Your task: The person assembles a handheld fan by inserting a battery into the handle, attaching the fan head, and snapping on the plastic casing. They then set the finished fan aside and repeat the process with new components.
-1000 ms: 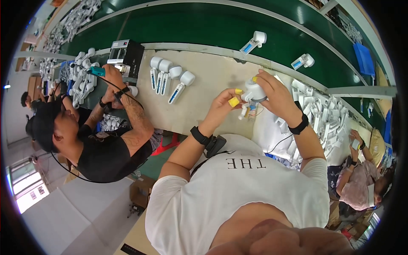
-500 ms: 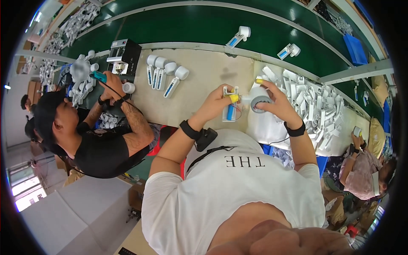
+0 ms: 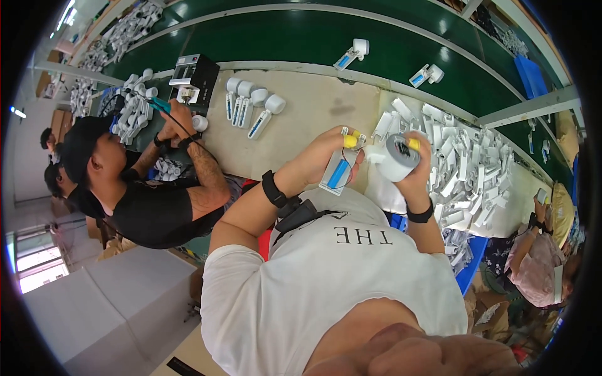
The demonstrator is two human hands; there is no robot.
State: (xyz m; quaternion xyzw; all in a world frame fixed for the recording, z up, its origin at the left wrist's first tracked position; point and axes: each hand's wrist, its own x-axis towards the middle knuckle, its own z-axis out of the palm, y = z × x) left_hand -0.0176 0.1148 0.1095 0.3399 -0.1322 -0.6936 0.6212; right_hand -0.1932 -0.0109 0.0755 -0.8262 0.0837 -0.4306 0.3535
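Pale desk [image 3: 307,103] beside a green belt [image 3: 282,37], with a heap of white parts [image 3: 467,164] as landmark. Left of the heap: one white handle housing [image 3: 328,182], open-faced, blue cell [image 3: 339,173] and thin wire [image 3: 350,176] showing, pinched at the far end between thumb and fingers of the left hand [image 3: 320,152], near end jutting free. Just left of the heap: one round white head [image 3: 392,167], grey-faced, neck toward the housing, gripped from the heap side by curled fingers of the right hand [image 3: 419,180]. Contact between neck and housing: cannot tell. Handling, by judgement: light, stiff, probably smooth plastic, somewhat slippery; wire fragile. Best taken by the housing's side walls and the head's round body. Well left of the heap: four similar units [image 3: 244,89], in a row; farther left, black machine [image 3: 204,81].
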